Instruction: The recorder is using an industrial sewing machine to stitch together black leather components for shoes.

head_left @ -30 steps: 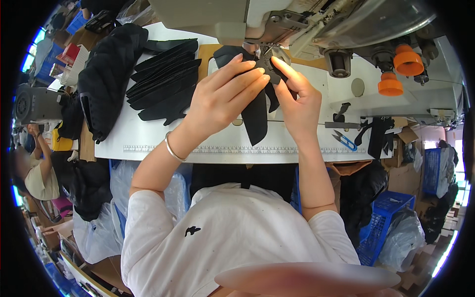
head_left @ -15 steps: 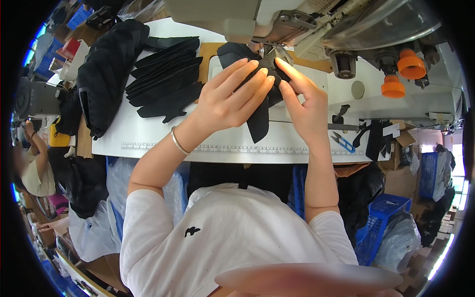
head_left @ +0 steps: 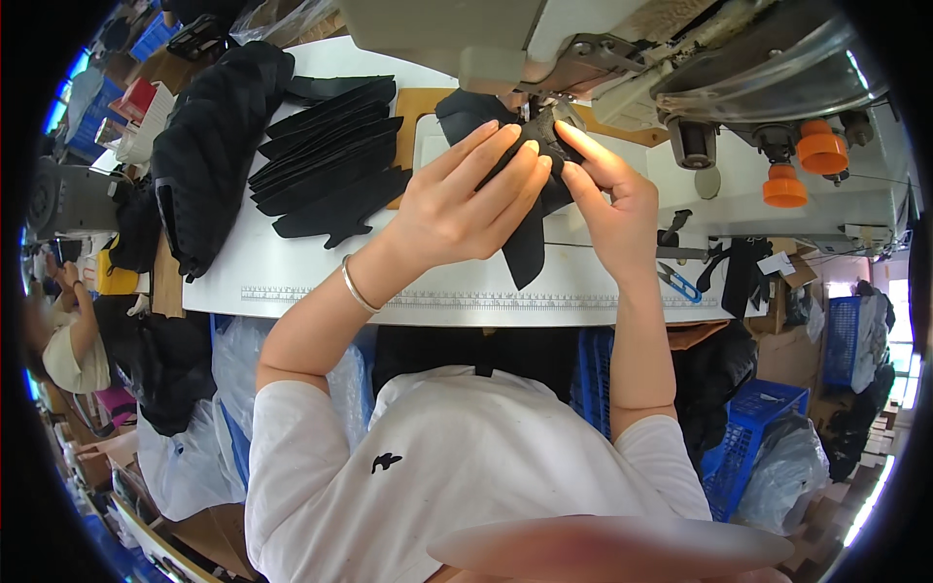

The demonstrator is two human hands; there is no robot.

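A black fabric piece [head_left: 526,255] lies under the head of a sewing machine [head_left: 486,39], one end hanging toward me over the white table. My left hand [head_left: 471,199] rests on it with the fingers stretched out and the tips against the cloth; its thumb is hidden. From the other side my right hand [head_left: 614,209] pinches the cloth between thumb and forefinger, close to the presser foot [head_left: 533,105]. The needle is too small and too covered to make out. To the left, a fanned stack of black fabric pieces [head_left: 330,151] lies on the table.
A bulky black padded item [head_left: 216,155] lies beyond the stack. Blue thread snips [head_left: 679,283] and black strips [head_left: 743,277] are on the right. A ruler strip [head_left: 418,296] runs along the white tabletop's front. Blue crates [head_left: 743,437] stand below; another person [head_left: 78,340] works at far left.
The whole view has shifted slightly, so machine and table sit a little further right and lower. Both hands keep about the same places on the cloth, with the right forefinger slightly further from the left fingers.
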